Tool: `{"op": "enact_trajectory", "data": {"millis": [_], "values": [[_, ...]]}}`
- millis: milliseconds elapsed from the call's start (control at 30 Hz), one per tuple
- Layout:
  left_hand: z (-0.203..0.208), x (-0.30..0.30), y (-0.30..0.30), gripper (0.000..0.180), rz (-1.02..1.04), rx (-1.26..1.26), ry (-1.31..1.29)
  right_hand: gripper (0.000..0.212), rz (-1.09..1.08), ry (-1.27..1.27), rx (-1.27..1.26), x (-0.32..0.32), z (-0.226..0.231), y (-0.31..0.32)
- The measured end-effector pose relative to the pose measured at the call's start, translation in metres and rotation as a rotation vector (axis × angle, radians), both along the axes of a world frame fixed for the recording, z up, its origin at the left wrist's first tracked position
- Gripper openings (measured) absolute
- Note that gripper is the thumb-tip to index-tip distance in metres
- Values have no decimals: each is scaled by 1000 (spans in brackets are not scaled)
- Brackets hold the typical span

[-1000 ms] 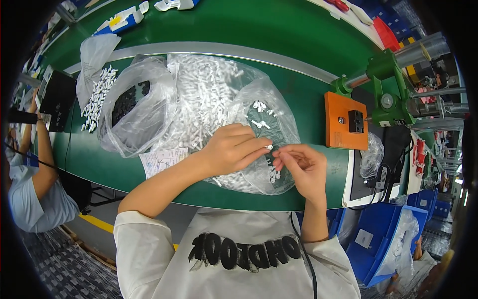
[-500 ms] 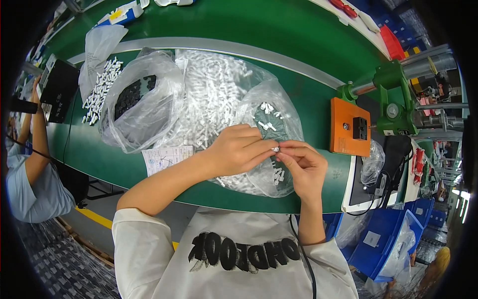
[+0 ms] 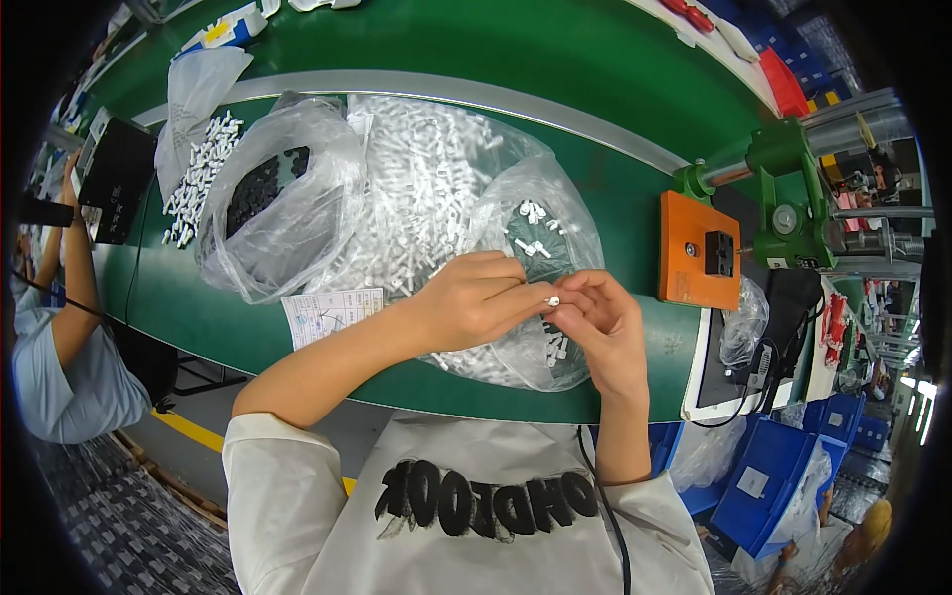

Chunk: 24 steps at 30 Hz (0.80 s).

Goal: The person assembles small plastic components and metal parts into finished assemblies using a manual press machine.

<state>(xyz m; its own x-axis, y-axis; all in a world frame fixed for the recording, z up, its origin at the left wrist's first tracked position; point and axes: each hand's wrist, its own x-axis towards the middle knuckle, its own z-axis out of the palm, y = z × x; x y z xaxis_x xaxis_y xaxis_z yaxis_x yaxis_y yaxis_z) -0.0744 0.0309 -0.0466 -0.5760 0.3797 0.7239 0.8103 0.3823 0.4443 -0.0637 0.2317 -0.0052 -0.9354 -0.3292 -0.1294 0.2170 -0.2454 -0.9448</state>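
White piece [image 3: 553, 300] points right, long axis unclear.

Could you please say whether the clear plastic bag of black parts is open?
The clear plastic bag is open: its mouth gapes, showing small black parts.

My right hand [image 3: 610, 322] has open green tabletop [image 3: 659, 347] toward the orange plate [image 3: 684, 268] — the clear bag [image 3: 578, 238] crowds my left hand [image 3: 478, 304].

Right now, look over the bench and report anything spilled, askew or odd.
Loose white parts lie scattered on the green table at left, beside a limp plastic bag. They look spilled, lying uncontained, though possibly tipped out on purpose. No damage shows clearly.
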Motion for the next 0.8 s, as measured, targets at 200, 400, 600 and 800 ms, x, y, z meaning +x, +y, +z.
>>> {"op": "enact_trajectory", "data": {"millis": [200,400,600,800], "values": [[1,0,1,26,-42,13,-1,14,21,-35,12,-1,-11,9],[-1,-1,2,24,12,78,40,11,-29,17,69,5,-6,26],[8,-6,5,25,37,104,30,8,-210,156,219,33,-5,87],[31,-6,10,23,30,198,15,7,-485,179,446,64,-25,139]]}}
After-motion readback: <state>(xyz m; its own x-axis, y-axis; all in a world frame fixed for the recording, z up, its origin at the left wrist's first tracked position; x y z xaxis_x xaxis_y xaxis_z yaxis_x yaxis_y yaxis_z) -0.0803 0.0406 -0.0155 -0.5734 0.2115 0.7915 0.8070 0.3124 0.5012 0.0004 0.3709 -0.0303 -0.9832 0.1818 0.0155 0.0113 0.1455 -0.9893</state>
